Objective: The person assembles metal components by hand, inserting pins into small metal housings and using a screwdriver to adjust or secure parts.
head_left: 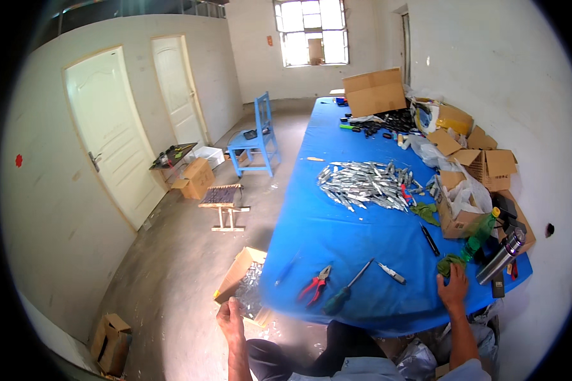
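Note:
My right hand [452,291] reaches over the table's right front part, its fingers closed on a crumpled green cloth [449,261]. My left hand [231,322] is low beyond the table's left front corner, fingers curled together beside an open cardboard box [236,274]. Small metal parts in clear plastic [253,293] fill that box; what the left fingers hold, if anything, is hidden. On the table before me lie red-handled pliers [315,286], a screwdriver [340,300] with a dark green handle, a small pale-handled tool [391,273] and a black pen-like stick [429,240].
A heap of silvery metal pieces [368,183] covers the middle of the blue table [337,238]. At right stand a green bottle [479,236], a steel flask [501,256] and cardboard boxes [456,222]. A wooden stool [222,206] and blue chair [255,141] stand left.

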The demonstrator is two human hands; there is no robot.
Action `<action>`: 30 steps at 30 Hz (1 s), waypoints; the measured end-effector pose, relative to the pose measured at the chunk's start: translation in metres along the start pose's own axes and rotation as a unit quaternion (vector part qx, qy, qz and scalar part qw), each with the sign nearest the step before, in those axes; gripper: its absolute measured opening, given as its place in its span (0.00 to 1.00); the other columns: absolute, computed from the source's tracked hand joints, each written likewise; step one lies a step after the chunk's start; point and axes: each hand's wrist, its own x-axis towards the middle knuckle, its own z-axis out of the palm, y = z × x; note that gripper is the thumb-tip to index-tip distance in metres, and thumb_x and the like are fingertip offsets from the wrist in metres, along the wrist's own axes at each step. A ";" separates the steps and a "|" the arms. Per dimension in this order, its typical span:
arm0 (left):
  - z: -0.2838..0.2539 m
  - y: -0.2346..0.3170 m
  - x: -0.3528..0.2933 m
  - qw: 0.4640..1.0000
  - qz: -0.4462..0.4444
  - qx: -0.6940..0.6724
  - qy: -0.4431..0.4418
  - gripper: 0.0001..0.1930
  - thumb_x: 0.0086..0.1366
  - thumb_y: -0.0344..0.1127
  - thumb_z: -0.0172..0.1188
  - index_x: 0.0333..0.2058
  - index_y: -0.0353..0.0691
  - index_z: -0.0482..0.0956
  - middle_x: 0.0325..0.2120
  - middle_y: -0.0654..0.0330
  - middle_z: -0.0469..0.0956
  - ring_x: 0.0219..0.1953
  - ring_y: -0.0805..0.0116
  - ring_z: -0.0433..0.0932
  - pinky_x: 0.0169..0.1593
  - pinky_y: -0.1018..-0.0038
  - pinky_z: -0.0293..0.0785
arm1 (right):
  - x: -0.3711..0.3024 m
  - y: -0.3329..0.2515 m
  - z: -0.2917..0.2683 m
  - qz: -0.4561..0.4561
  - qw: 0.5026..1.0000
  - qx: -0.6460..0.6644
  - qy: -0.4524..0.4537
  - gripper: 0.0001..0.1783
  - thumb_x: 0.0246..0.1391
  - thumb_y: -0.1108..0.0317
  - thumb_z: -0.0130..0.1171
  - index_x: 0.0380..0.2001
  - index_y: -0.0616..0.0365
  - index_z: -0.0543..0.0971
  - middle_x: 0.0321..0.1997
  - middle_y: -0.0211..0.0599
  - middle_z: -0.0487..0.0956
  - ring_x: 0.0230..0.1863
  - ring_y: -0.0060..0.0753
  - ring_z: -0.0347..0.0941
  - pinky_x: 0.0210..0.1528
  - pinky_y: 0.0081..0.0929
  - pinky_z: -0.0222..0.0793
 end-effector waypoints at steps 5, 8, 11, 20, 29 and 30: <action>0.039 0.009 0.025 0.994 0.054 0.089 -0.022 0.22 0.72 0.47 0.58 0.40 0.28 0.83 0.29 0.53 0.83 0.33 0.63 0.81 0.41 0.65 0.76 | -0.017 0.006 0.012 -0.013 0.998 0.005 0.061 0.32 0.61 0.49 0.59 0.60 0.62 0.76 0.65 0.51 0.74 0.67 0.56 0.67 0.71 0.52 0.54; 0.059 0.006 0.038 0.987 0.091 0.128 -0.024 0.21 0.71 0.45 0.58 0.43 0.27 0.83 0.34 0.47 0.84 0.38 0.56 0.82 0.46 0.61 0.77 | -0.016 -0.008 0.009 0.022 0.996 0.042 0.077 0.30 0.60 0.50 0.60 0.57 0.63 0.78 0.63 0.50 0.75 0.65 0.55 0.68 0.71 0.50 0.55; 0.078 -0.013 0.055 0.980 0.118 0.159 -0.029 0.22 0.71 0.45 0.57 0.46 0.27 0.82 0.41 0.43 0.83 0.43 0.50 0.82 0.50 0.58 0.76 | -0.017 -0.014 0.006 0.033 0.994 0.056 0.093 0.28 0.60 0.51 0.61 0.55 0.63 0.79 0.62 0.50 0.76 0.64 0.55 0.69 0.70 0.49 0.57; 0.111 -0.052 0.072 0.970 0.147 0.193 -0.025 0.18 0.75 0.39 0.51 0.42 0.25 0.79 0.36 0.38 0.79 0.38 0.40 0.78 0.45 0.53 0.72 | -0.017 -0.013 0.010 0.026 0.990 0.055 0.128 0.26 0.57 0.55 0.64 0.52 0.63 0.80 0.59 0.49 0.78 0.61 0.54 0.71 0.68 0.48 0.60; 0.124 -0.055 0.063 0.965 0.156 0.208 -0.016 0.24 0.78 0.45 0.47 0.35 0.25 0.77 0.29 0.35 0.78 0.31 0.36 0.76 0.38 0.50 0.71 | -0.022 -0.010 0.004 0.003 0.987 0.061 0.148 0.24 0.58 0.56 0.63 0.51 0.63 0.80 0.57 0.49 0.79 0.59 0.55 0.73 0.65 0.48 0.63; 0.124 -0.055 0.063 0.965 0.151 0.213 -0.012 0.25 0.78 0.46 0.47 0.35 0.25 0.77 0.29 0.34 0.78 0.31 0.36 0.76 0.38 0.50 0.71 | -0.020 -0.013 0.000 -0.005 0.986 0.063 0.152 0.24 0.60 0.56 0.62 0.51 0.63 0.80 0.57 0.50 0.80 0.59 0.55 0.74 0.64 0.47 0.64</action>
